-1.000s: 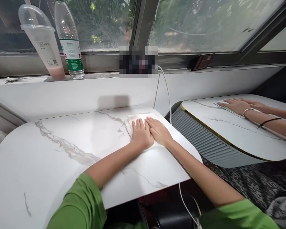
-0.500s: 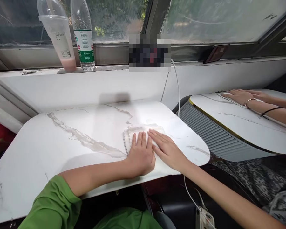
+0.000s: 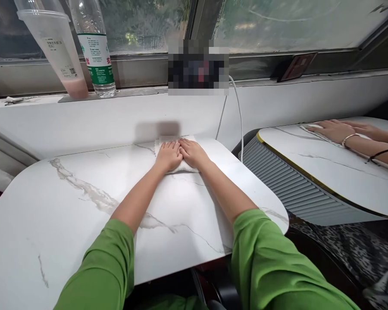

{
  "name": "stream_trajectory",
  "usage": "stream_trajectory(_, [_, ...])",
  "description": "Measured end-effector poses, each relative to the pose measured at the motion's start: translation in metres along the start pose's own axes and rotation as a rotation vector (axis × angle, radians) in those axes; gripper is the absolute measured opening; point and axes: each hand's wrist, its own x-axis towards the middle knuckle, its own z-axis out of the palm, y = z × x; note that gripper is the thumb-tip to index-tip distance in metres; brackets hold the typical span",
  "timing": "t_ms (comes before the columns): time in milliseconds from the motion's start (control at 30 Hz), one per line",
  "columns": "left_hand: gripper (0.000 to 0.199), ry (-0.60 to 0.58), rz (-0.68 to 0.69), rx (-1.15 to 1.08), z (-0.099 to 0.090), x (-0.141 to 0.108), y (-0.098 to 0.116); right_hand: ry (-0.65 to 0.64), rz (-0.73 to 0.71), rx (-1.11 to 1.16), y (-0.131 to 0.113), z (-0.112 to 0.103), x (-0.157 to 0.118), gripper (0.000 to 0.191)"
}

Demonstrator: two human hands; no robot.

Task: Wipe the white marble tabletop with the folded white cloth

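A folded white cloth lies on the white marbled table, at its far edge by the wall. My left hand rests flat on the cloth's left part, fingers stretched towards the wall. Beside it, touching it, my right hand presses on the right part with its fingers laid out flat. Both palms hide much of the cloth; its edges show past the fingertips and below the hands.
On the window ledge stand a plastic cup with pink drink and a water bottle. A white cable hangs at the wall. Another person's hands rest on a cloth on the neighbouring table.
Both my hands and the cloth have moved away from the table's near edge to its far edge by the wall. The view has shifted slightly.
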Motion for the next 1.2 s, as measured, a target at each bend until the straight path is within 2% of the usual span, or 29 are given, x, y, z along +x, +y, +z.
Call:
stream_trajectory(167, [0.051, -0.001, 0.0, -0.002, -0.003, 0.001, -0.003, -0.001, 0.019, 0.001, -0.004, -0.002, 0.001, 0.052])
stream_trajectory(333, [0.05, -0.02, 0.006, 0.027, -0.007, -0.032, 0.007, 0.007, 0.025, 0.009, -0.022, -0.007, -0.032, 0.051])
stream_trajectory(400, [0.05, -0.018, 0.022, 0.038, -0.01, -0.058, 0.012, 0.03, 0.013, 0.007, -0.039, -0.009, -0.054, 0.051])
stream_trajectory(467, [0.05, -0.012, 0.046, 0.043, -0.014, -0.096, 0.019, 0.051, -0.008, 0.009, -0.061, -0.014, -0.084, 0.051])
stream_trajectory(600, [0.051, 0.029, 0.083, 0.051, -0.026, -0.193, 0.033, 0.097, -0.095, 0.048, -0.118, -0.024, -0.159, 0.053])
stream_trajectory(667, [0.052, 0.037, 0.144, 0.048, -0.034, -0.238, 0.037, 0.113, -0.134, 0.086, -0.145, -0.029, -0.191, 0.056])
stream_trajectory(733, [0.053, 0.027, 0.179, 0.032, -0.043, -0.269, 0.036, 0.113, -0.163, 0.114, -0.165, -0.033, -0.212, 0.061])
stream_trajectory(800, [0.053, 0.0, 0.164, 0.009, -0.049, -0.281, 0.031, 0.1, -0.192, 0.117, -0.175, -0.034, -0.217, 0.061])
stream_trajectory(867, [0.052, -0.05, 0.112, -0.017, -0.051, -0.274, 0.023, 0.078, -0.209, 0.103, -0.177, -0.033, -0.205, 0.057])
stream_trajectory(967, [0.052, -0.1, -0.024, -0.049, -0.047, -0.24, 0.006, 0.019, -0.207, 0.109, -0.167, -0.029, -0.16, 0.053])
stream_trajectory(1067, [0.052, -0.015, -0.158, -0.03, -0.038, -0.188, -0.013, -0.083, -0.202, 0.167, -0.151, -0.02, -0.095, 0.045])
stream_trajectory(1200, [0.05, 0.087, -0.218, 0.007, -0.03, -0.115, -0.045, -0.028, -0.1, 0.141, -0.13, -0.002, -0.015, 0.045])
